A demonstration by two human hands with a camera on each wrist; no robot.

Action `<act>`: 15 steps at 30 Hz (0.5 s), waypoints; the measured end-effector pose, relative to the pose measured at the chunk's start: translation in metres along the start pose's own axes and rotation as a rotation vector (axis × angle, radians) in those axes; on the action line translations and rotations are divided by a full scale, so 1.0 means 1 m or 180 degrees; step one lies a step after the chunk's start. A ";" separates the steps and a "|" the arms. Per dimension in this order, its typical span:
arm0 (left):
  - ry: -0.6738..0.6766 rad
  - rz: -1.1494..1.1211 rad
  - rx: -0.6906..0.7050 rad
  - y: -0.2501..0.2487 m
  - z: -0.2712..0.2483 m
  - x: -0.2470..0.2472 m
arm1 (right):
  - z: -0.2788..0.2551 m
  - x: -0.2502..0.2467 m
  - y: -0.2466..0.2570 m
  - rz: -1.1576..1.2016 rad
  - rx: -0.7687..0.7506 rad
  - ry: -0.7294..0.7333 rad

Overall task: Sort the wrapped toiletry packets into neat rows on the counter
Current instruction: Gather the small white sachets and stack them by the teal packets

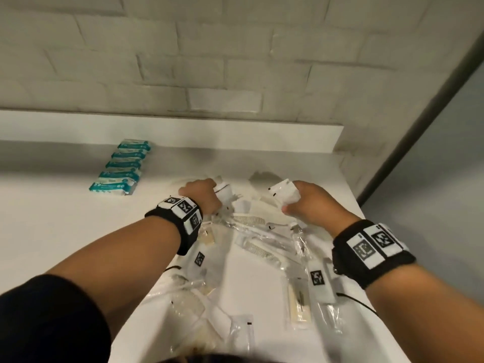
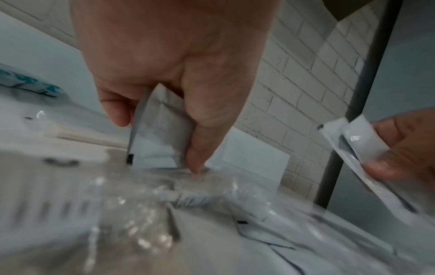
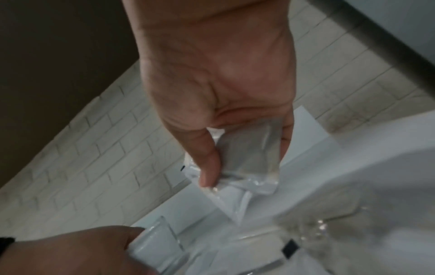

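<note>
My left hand (image 1: 207,193) grips a small white packet (image 1: 224,194) just above the far end of the pile; in the left wrist view the thumb and fingers (image 2: 200,115) curl round this white packet (image 2: 157,137). My right hand (image 1: 297,201) pinches a second white packet (image 1: 284,194) lifted off the counter, seen close as a crinkled packet (image 3: 249,158) under the thumb (image 3: 207,167). Between and below my forearms, a loose pile of clear-wrapped packets (image 1: 262,247), combs among them, covers the white counter (image 1: 52,218).
Several teal packets (image 1: 119,167) lie in a neat row at the back left of the counter. A raised white ledge (image 1: 183,129) and a brick wall (image 1: 235,61) close the back. The counter's right edge (image 1: 366,218) drops off beside a grey frame.
</note>
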State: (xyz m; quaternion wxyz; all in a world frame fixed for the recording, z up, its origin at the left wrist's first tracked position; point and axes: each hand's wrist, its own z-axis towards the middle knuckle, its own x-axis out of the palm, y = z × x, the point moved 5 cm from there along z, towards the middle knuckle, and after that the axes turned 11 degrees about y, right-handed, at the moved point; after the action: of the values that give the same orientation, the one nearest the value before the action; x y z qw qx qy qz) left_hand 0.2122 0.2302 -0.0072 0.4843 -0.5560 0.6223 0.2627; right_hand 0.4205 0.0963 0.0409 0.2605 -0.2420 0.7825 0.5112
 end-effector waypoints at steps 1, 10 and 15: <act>-0.0073 -0.0006 0.0033 0.001 -0.008 -0.005 | -0.009 0.003 0.000 -0.0140 0.0025 0.0203; -0.0376 -0.0585 0.0648 0.009 -0.093 -0.010 | -0.073 0.076 0.008 -0.1792 -0.0202 0.1493; 0.0035 -0.0001 0.0438 0.035 -0.115 0.014 | -0.119 0.137 0.014 -0.2611 -0.1155 0.2179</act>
State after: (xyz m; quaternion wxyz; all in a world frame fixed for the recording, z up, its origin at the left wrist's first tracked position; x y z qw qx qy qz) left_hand 0.1444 0.1333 0.0180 0.5180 -0.5229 0.6415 0.2161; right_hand 0.2896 -0.0242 0.0014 0.1234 -0.7193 0.5638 0.3867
